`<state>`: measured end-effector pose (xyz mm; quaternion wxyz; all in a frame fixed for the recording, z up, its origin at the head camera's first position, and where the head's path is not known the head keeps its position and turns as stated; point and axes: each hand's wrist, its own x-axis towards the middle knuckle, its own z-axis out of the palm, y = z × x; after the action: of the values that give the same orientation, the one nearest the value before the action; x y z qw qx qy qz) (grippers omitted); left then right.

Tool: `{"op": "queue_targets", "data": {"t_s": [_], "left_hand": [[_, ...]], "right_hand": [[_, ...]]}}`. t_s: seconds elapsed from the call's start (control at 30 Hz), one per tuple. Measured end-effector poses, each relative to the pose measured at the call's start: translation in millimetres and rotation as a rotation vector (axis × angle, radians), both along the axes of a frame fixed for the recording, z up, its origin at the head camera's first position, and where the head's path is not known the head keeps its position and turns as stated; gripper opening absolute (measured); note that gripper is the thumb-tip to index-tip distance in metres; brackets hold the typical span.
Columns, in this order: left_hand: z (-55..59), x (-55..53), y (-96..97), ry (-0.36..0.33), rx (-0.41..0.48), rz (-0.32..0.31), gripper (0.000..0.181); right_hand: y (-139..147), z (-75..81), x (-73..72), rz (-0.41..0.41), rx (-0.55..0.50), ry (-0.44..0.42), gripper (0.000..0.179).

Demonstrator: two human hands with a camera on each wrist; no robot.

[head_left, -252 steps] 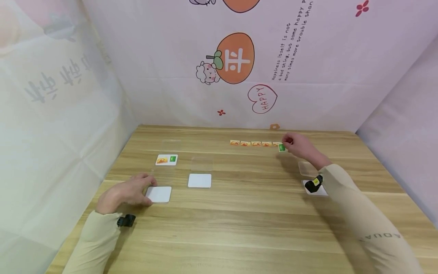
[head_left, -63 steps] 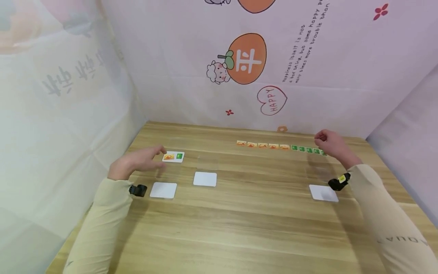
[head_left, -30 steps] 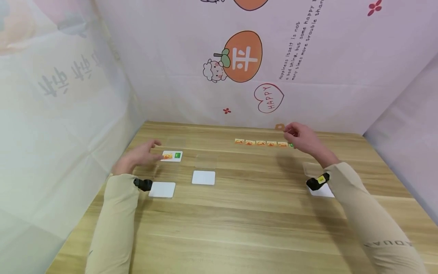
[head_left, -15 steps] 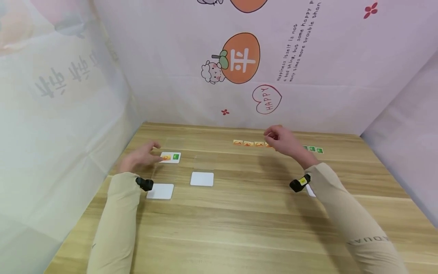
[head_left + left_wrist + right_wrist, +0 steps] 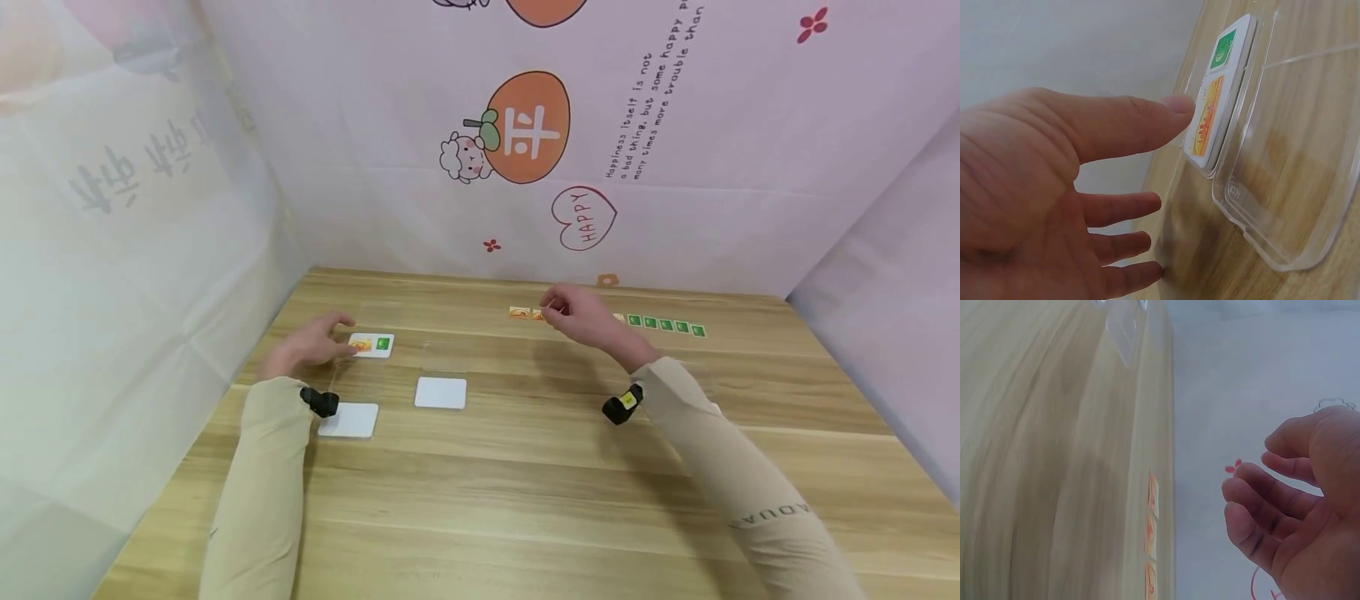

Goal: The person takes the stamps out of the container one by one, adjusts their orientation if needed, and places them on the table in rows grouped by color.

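My left hand (image 5: 307,340) is at the far left, fingers spread. Its thumb tip (image 5: 1179,104) meets the edge of a white card (image 5: 372,344) bearing one orange and one green stamp. Beside that card lies a clear plastic case (image 5: 1291,156). My right hand (image 5: 588,321) hovers over the row of stamps at the back, fingers loosely bent with nothing between them. It hides part of the orange stamps (image 5: 519,313) in the head view; a few orange stamps (image 5: 1151,534) show below it in the right wrist view. Several green stamps (image 5: 666,325) continue the row rightward.
Two blank white cards, a nearer left card (image 5: 348,420) and a middle card (image 5: 441,392), lie on the wooden table (image 5: 480,517). A clear case (image 5: 446,357) sits behind the middle one. My right sleeve covers most of another white card (image 5: 715,408). Printed cloth (image 5: 360,125) hangs behind.
Over eight seconds, a green stamp in my right hand has become a row of several. That hand has since moved left over the orange stamps. My left hand has shifted to the stamped card.
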<state>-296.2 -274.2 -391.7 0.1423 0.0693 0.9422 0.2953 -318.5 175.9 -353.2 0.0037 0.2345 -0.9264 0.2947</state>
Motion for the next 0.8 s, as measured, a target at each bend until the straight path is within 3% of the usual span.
{"op": "queue_targets", "data": {"t_s": [0.2,0.57,0.8], "left_hand": [[-3.9,-2.6,-0.9,-0.03,0.02,0.026,0.056],[-10.0,-4.3,-3.3,-0.002,-0.065,-0.014,0.062],[-12.6,-7.3,1.3,0.036,-0.073,-0.02,0.061]], "right_hand": [[-19,-5.4,-2.6,0.023,0.021,-0.015,0.023],[-58,-6.0,-1.7,0.093,0.03,-0.021,0.019],[-77,-8.8,0.0,0.127,0.015,-0.076,0.018]]}}
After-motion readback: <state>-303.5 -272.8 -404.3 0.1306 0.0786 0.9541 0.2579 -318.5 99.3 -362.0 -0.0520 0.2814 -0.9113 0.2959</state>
